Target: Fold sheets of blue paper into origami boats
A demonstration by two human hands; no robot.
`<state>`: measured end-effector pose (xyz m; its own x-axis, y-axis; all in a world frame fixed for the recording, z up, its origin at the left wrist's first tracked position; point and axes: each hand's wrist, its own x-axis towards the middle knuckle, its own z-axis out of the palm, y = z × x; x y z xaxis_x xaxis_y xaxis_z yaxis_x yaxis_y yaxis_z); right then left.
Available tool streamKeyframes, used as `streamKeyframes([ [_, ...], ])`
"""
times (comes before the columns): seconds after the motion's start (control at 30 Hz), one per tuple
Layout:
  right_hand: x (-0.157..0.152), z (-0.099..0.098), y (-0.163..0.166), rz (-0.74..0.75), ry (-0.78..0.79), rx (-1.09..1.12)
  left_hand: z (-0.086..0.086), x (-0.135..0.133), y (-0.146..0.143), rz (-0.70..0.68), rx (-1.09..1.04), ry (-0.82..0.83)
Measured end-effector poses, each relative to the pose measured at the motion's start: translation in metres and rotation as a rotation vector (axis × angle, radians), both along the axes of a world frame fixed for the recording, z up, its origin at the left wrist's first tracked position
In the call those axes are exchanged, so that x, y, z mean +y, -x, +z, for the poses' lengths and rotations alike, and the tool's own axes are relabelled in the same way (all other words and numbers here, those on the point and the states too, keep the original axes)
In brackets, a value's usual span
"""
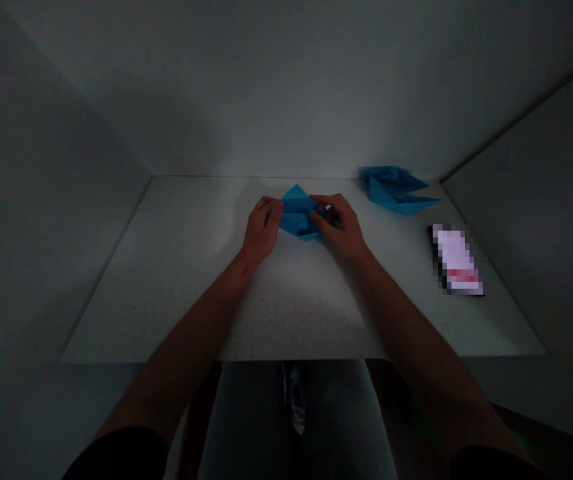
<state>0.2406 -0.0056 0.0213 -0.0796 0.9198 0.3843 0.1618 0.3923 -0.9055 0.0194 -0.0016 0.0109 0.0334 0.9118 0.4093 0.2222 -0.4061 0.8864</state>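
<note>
Between my two hands is a piece of folded blue paper, just above or on the white table. Its pointed flap rises at the back and a lower edge points toward me. My left hand is closed on its left end, thumb on top. On the right end, my right hand pinches the paper between thumb and fingers. Both ends of the paper are partly hidden by the fingers.
A finished-looking blue paper boat lies at the back right of the white table. Nearer me on the right is a phone with a blurred, lit screen. Walls border the table at the back, left and right.
</note>
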Motion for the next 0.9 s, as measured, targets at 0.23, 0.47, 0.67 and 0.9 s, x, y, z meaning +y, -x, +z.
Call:
streamKeyframes([
  [0.23, 0.004, 0.002, -0.011, -0.043, -0.2, -0.239, -0.001, -0.003, -0.001, -0.003, 0.007, 0.088],
  [0.47, 0.009, 0.012, -0.036, 0.193, -0.075, -0.261, -0.003, -0.001, -0.002, -0.054, 0.055, 0.095],
  [0.67, 0.009, 0.012, -0.049, 0.331, 0.2, -0.187, -0.007, 0.0, -0.004, -0.18, 0.122, 0.138],
  [0.9, 0.003, 0.011, -0.034, 0.44, 0.286, -0.211, -0.011, -0.001, -0.003, -0.103, 0.067, 0.055],
])
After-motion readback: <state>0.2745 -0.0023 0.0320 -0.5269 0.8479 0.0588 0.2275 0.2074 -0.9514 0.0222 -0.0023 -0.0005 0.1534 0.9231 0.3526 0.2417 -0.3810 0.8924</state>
